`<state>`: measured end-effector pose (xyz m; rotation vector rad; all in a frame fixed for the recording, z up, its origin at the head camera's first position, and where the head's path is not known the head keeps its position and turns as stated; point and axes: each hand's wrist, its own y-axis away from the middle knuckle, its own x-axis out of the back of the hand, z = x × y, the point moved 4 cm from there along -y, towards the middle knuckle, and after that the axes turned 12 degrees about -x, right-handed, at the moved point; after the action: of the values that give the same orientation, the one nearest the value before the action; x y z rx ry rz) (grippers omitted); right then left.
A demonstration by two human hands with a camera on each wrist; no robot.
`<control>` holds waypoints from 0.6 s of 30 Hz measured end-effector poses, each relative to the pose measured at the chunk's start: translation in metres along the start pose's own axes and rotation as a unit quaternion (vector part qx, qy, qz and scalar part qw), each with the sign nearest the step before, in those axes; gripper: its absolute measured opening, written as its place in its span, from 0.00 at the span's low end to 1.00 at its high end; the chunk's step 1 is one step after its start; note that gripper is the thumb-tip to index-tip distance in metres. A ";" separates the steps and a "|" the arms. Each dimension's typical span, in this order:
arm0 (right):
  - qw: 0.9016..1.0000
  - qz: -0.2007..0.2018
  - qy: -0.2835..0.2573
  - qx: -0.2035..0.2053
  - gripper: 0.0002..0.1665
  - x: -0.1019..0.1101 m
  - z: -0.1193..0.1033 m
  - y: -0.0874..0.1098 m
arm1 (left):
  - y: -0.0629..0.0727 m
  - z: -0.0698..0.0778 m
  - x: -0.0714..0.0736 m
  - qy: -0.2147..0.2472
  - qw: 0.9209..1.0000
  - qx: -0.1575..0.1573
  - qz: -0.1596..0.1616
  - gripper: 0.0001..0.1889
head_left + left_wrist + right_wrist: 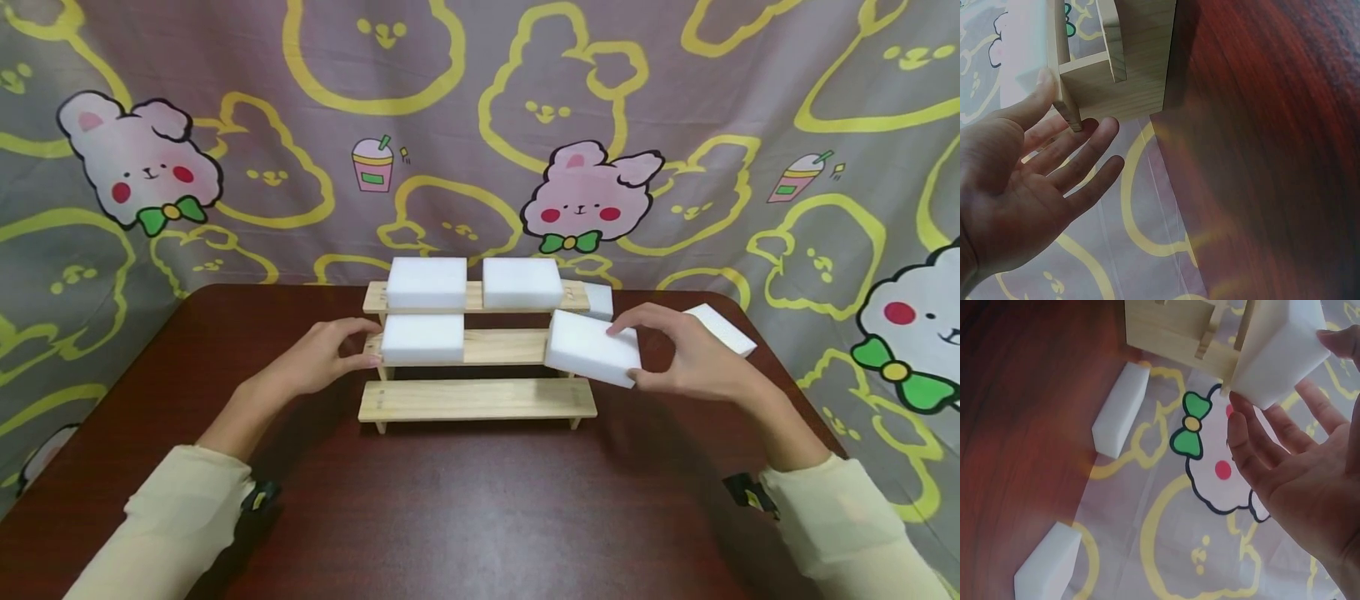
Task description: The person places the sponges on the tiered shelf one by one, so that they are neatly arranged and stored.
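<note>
A wooden three-step rack [480, 398] stands on the table. Its top step carries two white foam blocks, one at left [427, 282] and one at right [522, 282]. On the left of the middle step lies another white foam block [423, 337]. My left hand [322, 354] is at that step's left end, its thumb touching near the block and its other fingers loosely extended in the left wrist view. My right hand [693, 354] pinches a tilted white foam block [592, 346] between thumb and fingers at the middle step's right end.
Behind the rack's right side is a white block [599, 301], partly hidden. Another white block [722, 330] lies at the table's back right. A patterned curtain [465, 150] hangs behind the dark red-brown table [465, 508].
</note>
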<state>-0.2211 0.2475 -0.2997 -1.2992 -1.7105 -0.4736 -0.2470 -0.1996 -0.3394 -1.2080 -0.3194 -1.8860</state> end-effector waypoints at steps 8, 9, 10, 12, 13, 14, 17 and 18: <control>1.000 -0.028 -0.003 -0.004 0.27 -0.013 -0.007 -0.008 | 0.000 0.002 0.001 -0.003 1.000 0.000 -0.002 0.25; 1.000 -0.030 -0.003 -0.002 0.27 -0.014 -0.008 -0.009 | 0.000 0.001 0.001 -0.003 1.000 0.000 -0.002 0.25; 1.000 -0.030 -0.001 0.001 0.27 -0.016 -0.009 -0.010 | 0.000 0.001 0.001 -0.002 1.000 0.000 -0.002 0.25; 0.999 -0.032 -0.002 0.008 0.27 -0.019 -0.012 -0.013 | 0.000 0.001 0.001 -0.001 1.000 0.000 -0.001 0.25; 0.999 -0.033 -0.003 0.012 0.26 -0.021 -0.013 -0.014 | 0.000 0.001 0.001 -0.001 1.000 0.000 -0.001 0.25; 0.999 -0.034 -0.003 0.016 0.26 -0.024 -0.014 -0.016 | 0.000 0.000 0.000 -0.001 1.000 0.000 -0.001 0.25; 0.999 -0.039 -0.004 0.023 0.27 -0.030 -0.018 -0.021 | 0.000 0.000 0.000 -0.001 1.000 -0.001 0.000 0.25; 0.999 -0.041 -0.004 0.024 0.27 -0.032 -0.019 -0.023 | 0.000 0.000 0.000 -0.002 1.000 -0.002 0.000 0.25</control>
<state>-0.2326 0.2075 -0.3117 -1.2019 -1.7772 -0.4721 -0.2467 -0.1997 -0.3394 -1.2141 -0.3185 -1.8862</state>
